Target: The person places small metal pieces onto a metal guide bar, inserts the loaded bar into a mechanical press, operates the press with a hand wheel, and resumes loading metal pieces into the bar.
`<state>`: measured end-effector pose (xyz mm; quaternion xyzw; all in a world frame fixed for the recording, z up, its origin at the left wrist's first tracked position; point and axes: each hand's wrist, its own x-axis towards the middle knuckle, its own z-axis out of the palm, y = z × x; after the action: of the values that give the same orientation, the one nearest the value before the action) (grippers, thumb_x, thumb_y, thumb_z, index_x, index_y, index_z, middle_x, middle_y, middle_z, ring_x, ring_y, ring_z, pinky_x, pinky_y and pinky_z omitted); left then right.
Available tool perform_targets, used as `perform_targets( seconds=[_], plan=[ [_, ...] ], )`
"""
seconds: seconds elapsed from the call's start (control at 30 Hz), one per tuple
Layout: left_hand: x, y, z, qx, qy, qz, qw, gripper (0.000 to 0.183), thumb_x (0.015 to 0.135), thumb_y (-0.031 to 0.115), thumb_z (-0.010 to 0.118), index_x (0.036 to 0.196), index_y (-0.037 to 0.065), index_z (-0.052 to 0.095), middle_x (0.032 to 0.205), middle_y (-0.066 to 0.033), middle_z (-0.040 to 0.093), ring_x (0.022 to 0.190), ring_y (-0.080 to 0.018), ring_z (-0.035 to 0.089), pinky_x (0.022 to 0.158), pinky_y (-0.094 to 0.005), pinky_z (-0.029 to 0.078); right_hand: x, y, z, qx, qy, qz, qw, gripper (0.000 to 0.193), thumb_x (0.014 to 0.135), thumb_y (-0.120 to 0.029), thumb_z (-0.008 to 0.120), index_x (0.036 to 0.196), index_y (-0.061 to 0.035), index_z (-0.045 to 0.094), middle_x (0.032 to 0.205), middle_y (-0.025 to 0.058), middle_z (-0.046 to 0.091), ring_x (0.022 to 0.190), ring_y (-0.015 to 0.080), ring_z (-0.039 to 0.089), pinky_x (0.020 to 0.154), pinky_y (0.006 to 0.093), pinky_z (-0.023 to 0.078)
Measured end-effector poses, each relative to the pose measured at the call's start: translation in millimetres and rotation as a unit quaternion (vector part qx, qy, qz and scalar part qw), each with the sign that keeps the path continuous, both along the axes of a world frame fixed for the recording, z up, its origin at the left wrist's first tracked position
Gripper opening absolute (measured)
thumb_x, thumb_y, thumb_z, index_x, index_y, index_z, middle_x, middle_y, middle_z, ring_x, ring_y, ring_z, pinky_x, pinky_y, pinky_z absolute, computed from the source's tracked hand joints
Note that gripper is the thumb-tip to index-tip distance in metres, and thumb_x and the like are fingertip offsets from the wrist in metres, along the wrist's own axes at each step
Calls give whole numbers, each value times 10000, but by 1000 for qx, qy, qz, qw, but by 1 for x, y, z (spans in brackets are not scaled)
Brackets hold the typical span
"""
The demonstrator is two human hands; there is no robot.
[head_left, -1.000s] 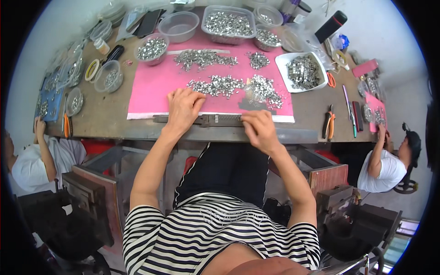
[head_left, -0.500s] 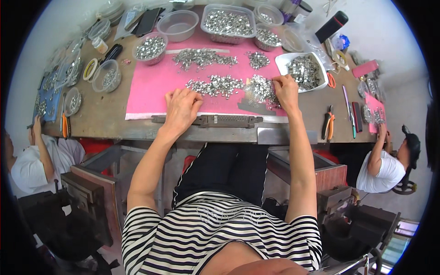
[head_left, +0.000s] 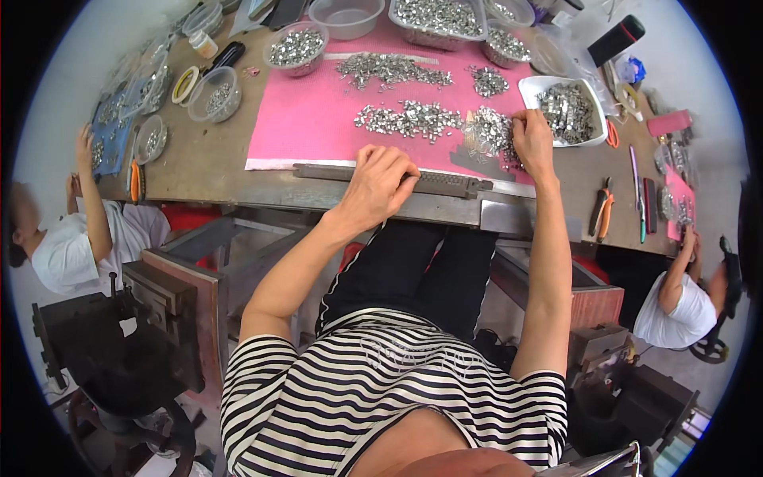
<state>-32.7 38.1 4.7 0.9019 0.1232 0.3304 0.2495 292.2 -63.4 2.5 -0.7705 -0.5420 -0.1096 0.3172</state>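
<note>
My left hand [head_left: 380, 184] lay loosely curled on the long metal bar [head_left: 397, 178] at the table's near edge. My right hand [head_left: 532, 141], fingers bent, picked at a pile of small metal pieces [head_left: 491, 133] on the pink mat [head_left: 310, 127].

- Your left hand [head_left: 380, 184] sits on a dark grey metal bar [head_left: 397, 178].
- Your right hand [head_left: 531, 141] is in shiny silver metal clips [head_left: 493, 133].
- There's a bright pink mat [head_left: 310, 127] under them.
- That's a white tray [head_left: 534, 86] beside it.
- You're in a black-and-white striped shirt [head_left: 381, 389].

The person wears a short-sleeved top with black and white horizontal stripes and black trousers.
</note>
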Motion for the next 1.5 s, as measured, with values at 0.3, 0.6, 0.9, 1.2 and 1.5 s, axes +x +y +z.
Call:
perform_targets(
  seconds=[0.3,0.6,0.9,1.2,1.5],
  plan=[
    [0,-6,2,-27,36,48,998,142,818,100,720,933,72,641,927,-52,610,926,-253,575,926,-397,372,-115,-50,17,13,84,182,980,113,883,32,641,974,0,582,937,157,598,872,350,600,776,418,485],
    [-15,11,-1,-77,10,43,996,392,953,195,656,1294,7,609,1349,-185,599,1310,-357,525,1177,-566,257,-130,-57,18,-61,-109,193,973,160,846,4,621,997,-1,568,1016,147,578,906,306,564,816,410,460],
    [-12,19,5,42,248,82,964,893,1003,630,430,1484,-121,383,1602,-262,328,1528,-392,237,1232,-599,118,-136,-72,9,-39,-183,202,961,341,811,-10,662,1146,47,624,1203,182,624,1116,333,613,940,433,478],
    [-1,-10,12,5,207,-15,978,903,996,676,389,1451,-102,448,1565,-267,392,1502,-382,306,1231,-601,111,-135,-68,9,53,-11,154,987,282,850,37,680,1130,-1,687,1153,129,684,1064,311,652,938,417,480],
    [-10,48,3,-32,36,151,987,86,870,193,726,921,124,723,855,-49,679,897,-259,601,929,-478,364,-146,1,15,35,29,180,983,98,869,-16,698,960,-51,711,868,117,611,822,304,604,760,405,467]
  ],
)
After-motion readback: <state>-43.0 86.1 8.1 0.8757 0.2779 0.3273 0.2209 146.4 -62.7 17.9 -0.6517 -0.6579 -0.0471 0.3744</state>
